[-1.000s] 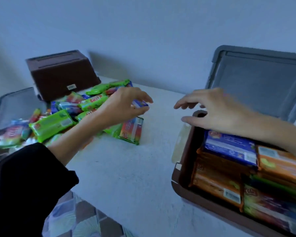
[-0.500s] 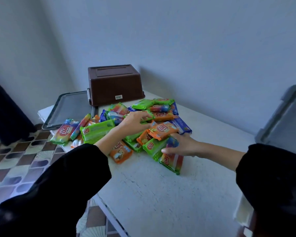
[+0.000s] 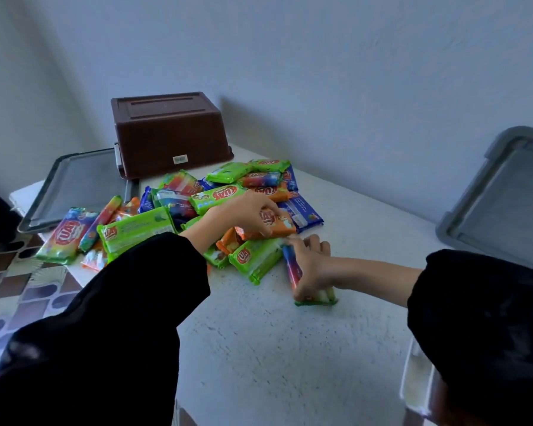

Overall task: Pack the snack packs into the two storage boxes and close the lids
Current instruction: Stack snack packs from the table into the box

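White table point(image 3: 259, 348), speckled surface, set against pale wall. Far left corner — brown storage box point(image 3: 166, 133) upside down, base up, small label on near side. Grey lid point(image 3: 77, 187) flat beside it, at table's left edge. Heap of snack packs point(image 3: 228, 192) in green, orange, blue and rainbow wrappers spread across middle-left, a few over lid's near edge. Second grey lid point(image 3: 502, 204) at right — tilted. Near half of tabletop bare.
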Motion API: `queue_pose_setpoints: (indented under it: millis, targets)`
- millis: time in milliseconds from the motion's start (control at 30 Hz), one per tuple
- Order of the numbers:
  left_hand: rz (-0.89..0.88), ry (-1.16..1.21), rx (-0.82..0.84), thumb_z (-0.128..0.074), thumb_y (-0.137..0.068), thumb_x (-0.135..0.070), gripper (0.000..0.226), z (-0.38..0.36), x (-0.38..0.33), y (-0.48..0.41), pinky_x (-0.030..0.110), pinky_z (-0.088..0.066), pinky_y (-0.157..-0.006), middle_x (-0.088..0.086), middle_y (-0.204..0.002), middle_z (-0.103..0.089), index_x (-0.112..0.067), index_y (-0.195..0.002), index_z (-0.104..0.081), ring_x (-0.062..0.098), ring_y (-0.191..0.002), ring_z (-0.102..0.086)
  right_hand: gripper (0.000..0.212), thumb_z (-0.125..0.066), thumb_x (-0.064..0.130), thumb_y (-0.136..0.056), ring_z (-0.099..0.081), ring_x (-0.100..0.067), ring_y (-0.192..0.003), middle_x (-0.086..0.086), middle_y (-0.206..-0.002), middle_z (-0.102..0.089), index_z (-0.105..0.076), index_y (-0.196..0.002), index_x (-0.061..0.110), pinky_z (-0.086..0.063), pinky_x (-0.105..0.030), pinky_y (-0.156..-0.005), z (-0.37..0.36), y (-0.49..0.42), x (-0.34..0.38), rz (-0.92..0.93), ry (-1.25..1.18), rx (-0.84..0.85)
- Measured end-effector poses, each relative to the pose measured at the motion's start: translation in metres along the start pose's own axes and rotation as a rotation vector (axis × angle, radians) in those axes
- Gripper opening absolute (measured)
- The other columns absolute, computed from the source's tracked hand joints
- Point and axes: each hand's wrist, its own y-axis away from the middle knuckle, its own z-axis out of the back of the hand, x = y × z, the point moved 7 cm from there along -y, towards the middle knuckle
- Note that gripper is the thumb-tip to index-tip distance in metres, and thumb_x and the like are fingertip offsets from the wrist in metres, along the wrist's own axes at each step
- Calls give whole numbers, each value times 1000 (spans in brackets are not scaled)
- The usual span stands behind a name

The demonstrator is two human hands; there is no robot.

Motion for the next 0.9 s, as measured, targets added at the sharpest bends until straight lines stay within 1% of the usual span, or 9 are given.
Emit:
queue_pose_setpoints:
  millis: [100,233,300,433,533,600,733,833,900]
  targets:
    - [7,-73,31,-72,-77,-23,52,0,-3,-2,31,-44,-93,0,-128,-55,-23,-126,-53,18,-111,-51,97,-72,10,-68,-11,-35,-132,-16,-143,-4,-12,-142,26,-39,-40,-103,-1,8,-10,22,104,84]
    - [-13,-153,22,-73,-75,-36,55,-1,-8,-4,34,-44,-95,1,-126,-55,-18,-123,-52,18,-112,-51,85,-75,26,-72,-12,-38,-134,-18,-145,-6,-23,-138,28,-30,-45,-107,2,8,-9,39,58,57]
    - [-15,-140,0,-75,-73,-36,55,0,-9,-4,36,-45,-93,2,-126,-56,-18,-120,-54,20,-111,-52,80,-75,20,-71,-20,-38,-129,-18,-140,-14,-27,-135,27,-37,-42,-100,4,6,-10,58,78,10]
    - [-43,-170,-51,-75,-73,-36,57,0,-11,-4,29,-48,-76,-2,-125,-58,-24,-124,-53,15,-97,-54,74,-73,11,-68,-30,-36,-119,-16,-131,-25,-34,-128,26,-41,-36,-87,8,1,-11,67,101,-33]
    - [-52,-177,-108,-76,-70,-37,62,7,-14,1,21,-42,-58,-3,-118,-63,-30,-127,-52,12,-86,-53,68,-76,16,-65,-33,-34,-118,-14,-132,-30,-40,-121,29,-41,-37,-92,17,-3,-10,60,100,-62]
    - [-60,-155,-133,-78,-68,-37,68,13,-19,6,23,-44,-62,-3,-118,-62,-30,-130,-50,13,-89,-55,66,-78,20,-65,-37,-32,-117,-13,-130,-32,-43,-119,31,-42,-38,-94,33,1,-10,43,80,-112]
    - [-120,-73,-201,-79,-65,-40,68,31,-41,20,25,-45,-66,-4,-116,-62,-34,-128,-53,12,-87,-53,66,-79,18,-64,-47,-30,-106,-14,-123,-38,-47,-120,32,-45,-33,-85,86,39,-12,78,-44,-268]
    - [-210,-30,-221,-80,-64,-39,64,48,-74,36,34,-52,-79,-3,-114,-64,-38,-123,-57,16,-92,-60,67,-78,13,-64,-45,-23,-97,-9,-113,-37,-48,-121,33,-41,-25,-74,118,91,-22,124,-79,-357]
    - [-293,-45,-224,-81,-62,-42,63,56,-104,50,32,-52,-77,-6,-113,-64,-40,-120,-57,15,-94,-62,67,-79,12,-64,-45,-20,-99,-6,-113,-39,-47,-118,37,-41,-25,-73,131,130,-34,151,-71,-372]
